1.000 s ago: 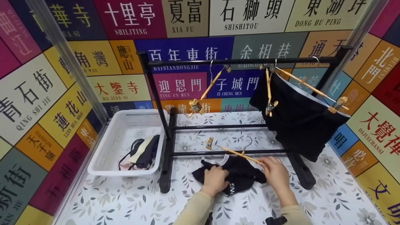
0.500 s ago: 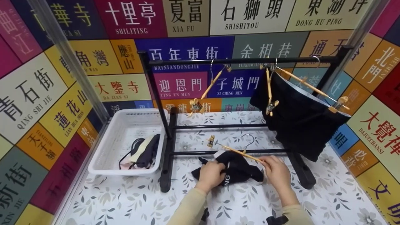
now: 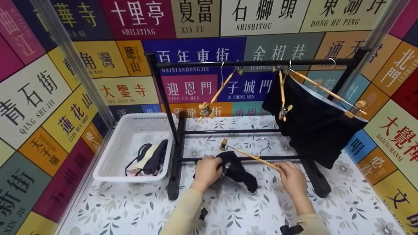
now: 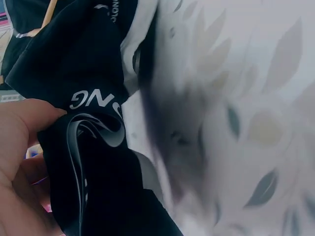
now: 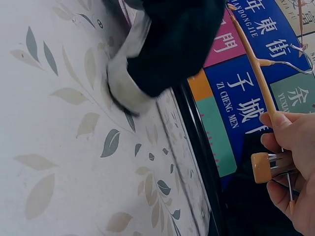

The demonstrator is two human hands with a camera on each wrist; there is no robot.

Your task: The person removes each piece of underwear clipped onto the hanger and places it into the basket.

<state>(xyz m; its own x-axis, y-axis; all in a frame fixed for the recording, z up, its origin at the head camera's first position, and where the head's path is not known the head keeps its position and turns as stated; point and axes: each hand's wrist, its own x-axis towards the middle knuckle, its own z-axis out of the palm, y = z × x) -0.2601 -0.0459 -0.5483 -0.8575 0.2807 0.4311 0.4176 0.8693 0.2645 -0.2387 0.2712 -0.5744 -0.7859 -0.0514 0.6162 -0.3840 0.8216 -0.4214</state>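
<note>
A bunched black garment (image 3: 237,172) with white lettering and pale trim hangs from my left hand (image 3: 206,170). In the left wrist view, thumb and fingers pinch its dark cloth (image 4: 93,64) beside a folded edge. Its exact kind is hard to tell. My right hand (image 3: 291,179) grips the right end of a wooden clip hanger (image 3: 249,155). That hanger's far clip (image 3: 223,144) stands just above the garment, apart from it. In the right wrist view, the near clip (image 5: 263,167) sits among the fingers, below the hanger's wooden bar (image 5: 261,78).
A black clothes rack (image 3: 228,64) stands behind the hands. Two bare clip hangers (image 3: 222,86) hang on it, and black shorts (image 3: 316,127) hang clipped at the right. A white basket (image 3: 130,130) at the left holds several folded cloths (image 3: 152,158).
My left hand has lifted the garment off the table and shifted left, gathering it up. The right hand and its hanger have moved slightly to the right.
</note>
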